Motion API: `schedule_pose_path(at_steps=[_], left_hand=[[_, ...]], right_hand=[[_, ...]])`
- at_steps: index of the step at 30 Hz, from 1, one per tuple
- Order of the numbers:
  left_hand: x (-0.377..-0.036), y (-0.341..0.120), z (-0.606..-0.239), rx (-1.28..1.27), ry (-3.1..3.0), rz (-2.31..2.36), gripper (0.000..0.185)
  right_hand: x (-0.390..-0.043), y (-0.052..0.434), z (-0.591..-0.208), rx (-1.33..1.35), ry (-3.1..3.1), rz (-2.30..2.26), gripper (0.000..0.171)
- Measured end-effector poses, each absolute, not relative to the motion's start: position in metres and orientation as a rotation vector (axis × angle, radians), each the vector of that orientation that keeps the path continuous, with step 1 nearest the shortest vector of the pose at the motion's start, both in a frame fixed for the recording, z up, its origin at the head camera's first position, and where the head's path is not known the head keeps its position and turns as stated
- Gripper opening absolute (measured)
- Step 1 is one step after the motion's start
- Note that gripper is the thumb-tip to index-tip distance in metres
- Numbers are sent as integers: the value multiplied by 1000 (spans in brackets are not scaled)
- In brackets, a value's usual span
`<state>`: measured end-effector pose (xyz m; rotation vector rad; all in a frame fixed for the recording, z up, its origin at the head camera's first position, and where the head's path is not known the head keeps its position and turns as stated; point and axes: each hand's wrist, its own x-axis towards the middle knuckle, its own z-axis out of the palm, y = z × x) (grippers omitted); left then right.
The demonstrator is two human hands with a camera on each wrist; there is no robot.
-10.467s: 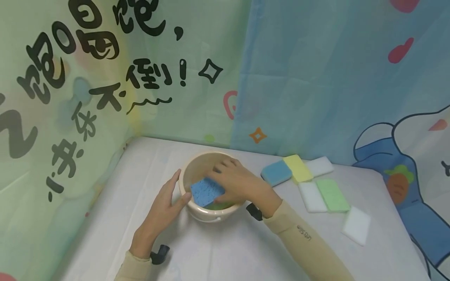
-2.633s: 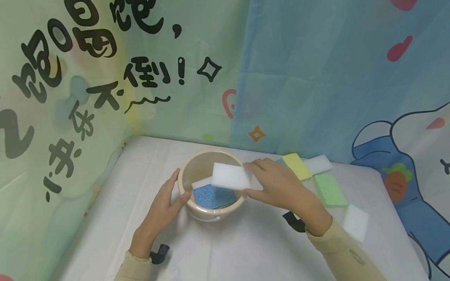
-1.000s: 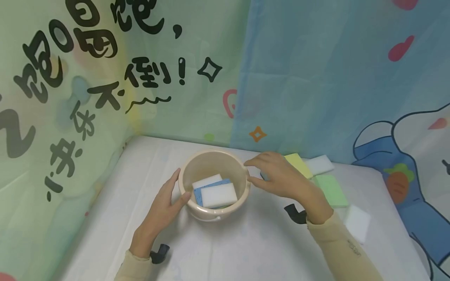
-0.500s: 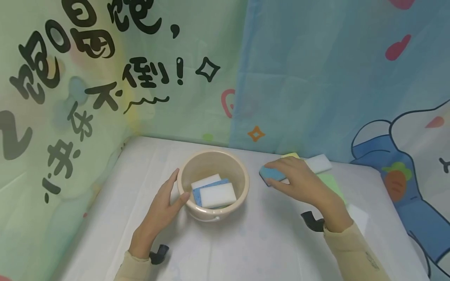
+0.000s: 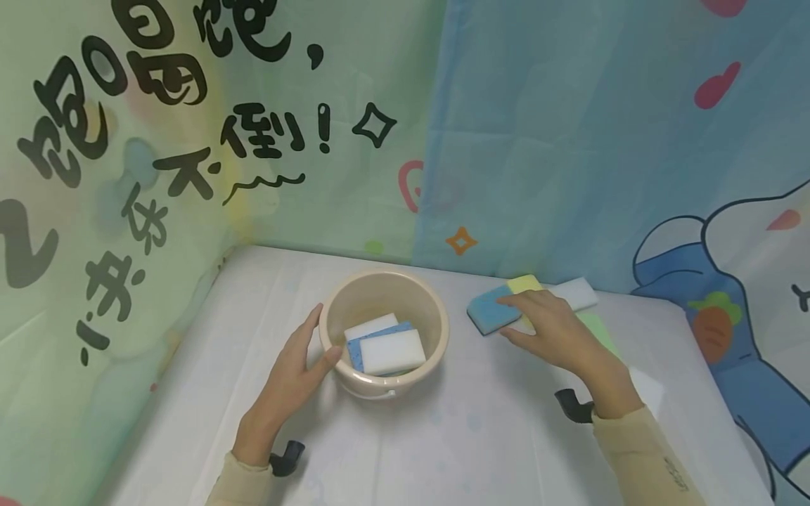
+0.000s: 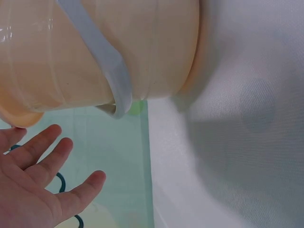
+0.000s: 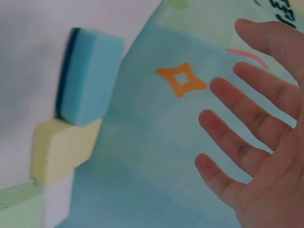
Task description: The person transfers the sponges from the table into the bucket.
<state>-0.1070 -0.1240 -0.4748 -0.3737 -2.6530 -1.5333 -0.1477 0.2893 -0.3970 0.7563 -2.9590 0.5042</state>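
In the head view, the left hand [image 5: 281, 383] is touching the rim of a cream bucket [image 5: 373, 386], in which a white sponge [image 5: 394, 351] is lying over a speckled blue sponge [image 5: 354, 353]. The right hand [image 5: 553, 334], well apart from the left, is hovering beside a light-blue sponge [image 5: 489, 311] and a yellow sponge [image 5: 522, 283] on the white counter [image 5: 455, 436]. In the left wrist view, the left hand's fingers are reaching out spread near the bucket's grey handle [image 6: 109, 59]. In the right wrist view, the right hand's fingers are extending, separated, clear of the sponges.
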Motion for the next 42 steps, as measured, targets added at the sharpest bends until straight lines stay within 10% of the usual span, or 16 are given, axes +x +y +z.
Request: schedule_pose_path(at_steps=[42], left_hand=[[-108, -124, -474, -380, -2646, -1540, 75]], right_hand=[[-203, 306, -458, 597, -3224, 311, 71]])
